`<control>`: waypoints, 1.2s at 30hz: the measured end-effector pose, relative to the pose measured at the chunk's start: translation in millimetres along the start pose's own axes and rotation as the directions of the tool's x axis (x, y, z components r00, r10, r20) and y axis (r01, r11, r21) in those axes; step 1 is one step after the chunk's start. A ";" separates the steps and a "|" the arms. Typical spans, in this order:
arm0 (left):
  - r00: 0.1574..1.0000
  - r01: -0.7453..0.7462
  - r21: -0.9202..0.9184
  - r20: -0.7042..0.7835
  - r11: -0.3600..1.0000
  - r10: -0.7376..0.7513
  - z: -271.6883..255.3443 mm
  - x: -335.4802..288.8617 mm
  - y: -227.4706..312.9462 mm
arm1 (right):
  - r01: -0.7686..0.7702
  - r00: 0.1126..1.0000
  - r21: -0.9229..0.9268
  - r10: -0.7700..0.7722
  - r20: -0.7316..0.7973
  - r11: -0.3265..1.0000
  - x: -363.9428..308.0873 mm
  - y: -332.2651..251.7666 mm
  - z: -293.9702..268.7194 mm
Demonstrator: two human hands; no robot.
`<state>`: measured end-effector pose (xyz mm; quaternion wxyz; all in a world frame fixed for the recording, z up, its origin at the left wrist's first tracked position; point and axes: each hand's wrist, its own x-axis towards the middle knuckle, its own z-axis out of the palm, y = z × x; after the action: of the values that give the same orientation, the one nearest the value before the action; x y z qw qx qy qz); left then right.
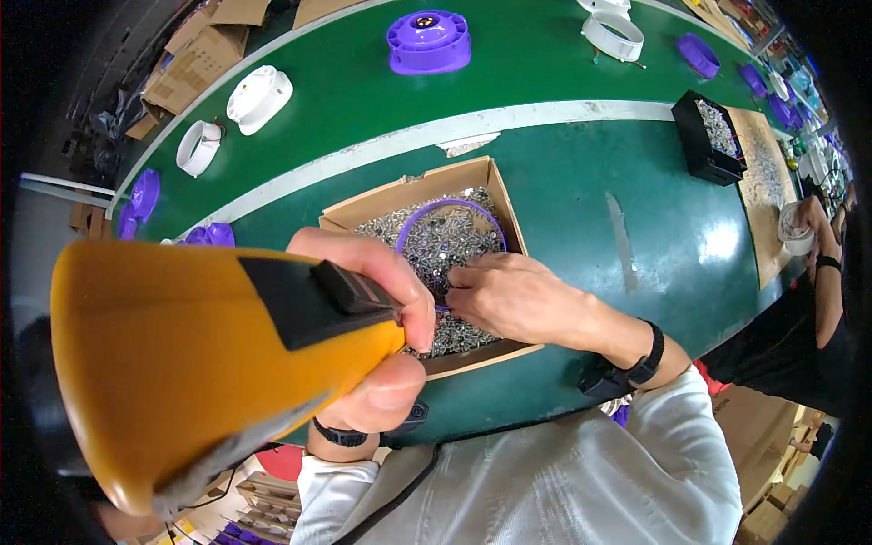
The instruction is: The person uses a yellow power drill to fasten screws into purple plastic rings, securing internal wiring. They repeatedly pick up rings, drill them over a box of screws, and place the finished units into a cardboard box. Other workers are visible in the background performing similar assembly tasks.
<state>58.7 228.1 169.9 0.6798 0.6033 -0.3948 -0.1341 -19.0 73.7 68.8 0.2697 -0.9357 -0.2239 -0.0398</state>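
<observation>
Purple housing [429, 47] and white housing [260, 98] on a green belt [341, 82], cardboard box [195, 71] beyond its left edge.

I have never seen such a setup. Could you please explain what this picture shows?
No robot here: these are a person's bare hands, seen from a head-worn fisheye camera looking down, which bends straight edges. The left hand grips a yellow tool. The right hand reaches into a cardboard box of small metal pieces, its fingertips over a purple ring; whether they pinch anything is hidden. The box rests on a green table. Beyond it stand white parts and purple parts. At right shows another person's hand.
</observation>
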 end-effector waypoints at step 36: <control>0.994 0.074 -0.031 0.078 0.997 -0.072 17.8 -5.3 11.2 | -0.017 0.997 0.010 0.016 0.071 1.000 -3.7 -7.8 -10.9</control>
<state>39.5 221.5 177.6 0.6688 0.6002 -0.3961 -0.1886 -25.3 72.4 81.2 0.2671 -0.9369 -0.2257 -0.0030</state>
